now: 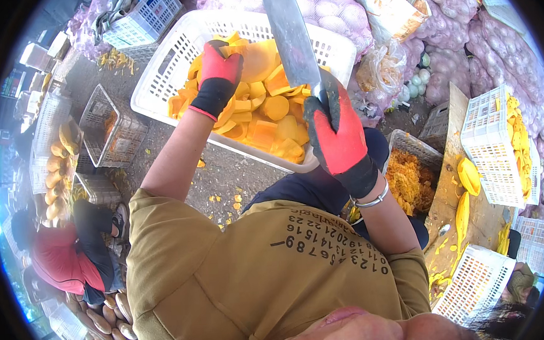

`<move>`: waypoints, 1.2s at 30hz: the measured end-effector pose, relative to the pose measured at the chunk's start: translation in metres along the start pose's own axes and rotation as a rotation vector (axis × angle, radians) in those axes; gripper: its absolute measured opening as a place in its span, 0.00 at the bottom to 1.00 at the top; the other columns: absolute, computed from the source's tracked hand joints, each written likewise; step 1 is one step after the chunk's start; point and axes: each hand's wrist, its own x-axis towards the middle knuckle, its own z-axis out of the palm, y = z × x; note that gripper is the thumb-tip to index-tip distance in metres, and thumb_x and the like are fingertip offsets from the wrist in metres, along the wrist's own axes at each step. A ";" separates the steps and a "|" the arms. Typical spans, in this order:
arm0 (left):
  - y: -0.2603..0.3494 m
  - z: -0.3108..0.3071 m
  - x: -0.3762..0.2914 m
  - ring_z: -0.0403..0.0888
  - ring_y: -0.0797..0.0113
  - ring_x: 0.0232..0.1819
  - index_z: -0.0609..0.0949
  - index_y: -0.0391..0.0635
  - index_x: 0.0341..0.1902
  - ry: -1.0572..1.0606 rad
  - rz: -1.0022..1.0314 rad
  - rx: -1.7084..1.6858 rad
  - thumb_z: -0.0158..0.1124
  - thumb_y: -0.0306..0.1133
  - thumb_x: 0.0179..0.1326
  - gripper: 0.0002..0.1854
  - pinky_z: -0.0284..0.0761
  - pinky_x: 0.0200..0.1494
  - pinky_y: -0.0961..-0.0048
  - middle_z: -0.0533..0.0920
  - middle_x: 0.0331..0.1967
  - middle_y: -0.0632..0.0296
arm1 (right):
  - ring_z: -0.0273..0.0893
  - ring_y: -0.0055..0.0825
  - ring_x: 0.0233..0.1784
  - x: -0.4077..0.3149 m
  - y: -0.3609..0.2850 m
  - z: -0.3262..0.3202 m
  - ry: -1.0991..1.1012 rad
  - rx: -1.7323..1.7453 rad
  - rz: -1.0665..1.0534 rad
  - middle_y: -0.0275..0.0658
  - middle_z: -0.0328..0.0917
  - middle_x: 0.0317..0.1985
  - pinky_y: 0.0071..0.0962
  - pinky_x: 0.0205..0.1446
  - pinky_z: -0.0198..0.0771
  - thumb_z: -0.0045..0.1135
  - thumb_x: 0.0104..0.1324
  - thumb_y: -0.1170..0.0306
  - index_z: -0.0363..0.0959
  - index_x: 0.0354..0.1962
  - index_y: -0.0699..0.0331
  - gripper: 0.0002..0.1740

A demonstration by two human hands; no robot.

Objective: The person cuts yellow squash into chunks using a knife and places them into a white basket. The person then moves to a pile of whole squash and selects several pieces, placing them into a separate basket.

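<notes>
A white plastic crate [248, 150] before me holds many cut pieces of orange squash [250, 111]. In a red and black work glove, my left hand [221, 73] reaches into the crate and grips a large squash piece [259, 60] near its far side. My right hand [337, 129], gloved likewise, is closed around the handle of a cleaver [292, 35] over the crate's right side. The cleaver's broad blade points up and away, above the squash. A metal bracelet [375, 197] circles my right wrist.
To my right, a crate of orange scraps [408, 176] stands beside a wooden board [444, 198] with squash pieces. Net sacks of onions [451, 63] are piled beyond. At the left are empty-looking crates [113, 127], whole squashes [53, 179] and a crouching person in red [60, 259].
</notes>
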 end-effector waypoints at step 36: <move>0.026 0.038 -0.008 0.77 0.59 0.45 0.81 0.51 0.41 -0.586 1.462 0.802 0.64 0.32 0.52 0.11 0.75 0.41 0.64 0.77 0.41 0.62 | 0.81 0.42 0.55 -0.011 0.020 -0.060 0.135 -0.300 -0.124 0.56 0.78 0.52 0.36 0.59 0.74 0.56 0.70 0.75 0.61 0.68 0.71 0.31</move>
